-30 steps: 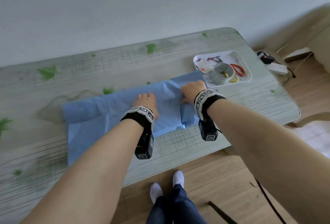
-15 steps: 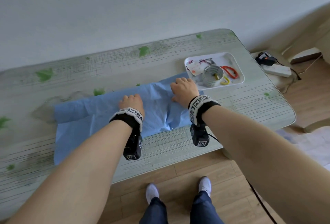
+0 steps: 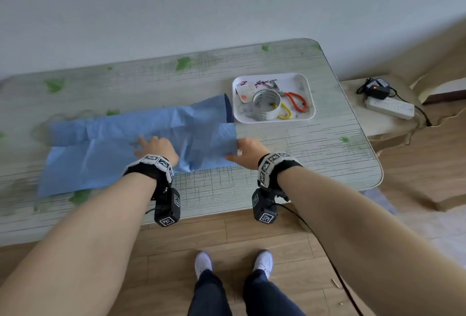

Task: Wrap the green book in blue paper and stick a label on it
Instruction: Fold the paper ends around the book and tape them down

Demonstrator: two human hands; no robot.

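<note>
Right now your left hand (image 3: 157,148) lies flat on the blue paper (image 3: 100,154), with its fingers straight, pressing it down on the table (image 3: 302,144). Your right hand (image 3: 249,150) pinches the paper's right edge between thumb and fingers. The paper is spread out and wrinkled, near the table's front edge. The green book does not show, so I cannot tell where it is. Just beside the paper sits a white tray (image 3: 301,83) with a tape roll (image 3: 267,114) and orange scissors (image 3: 298,101).
</note>
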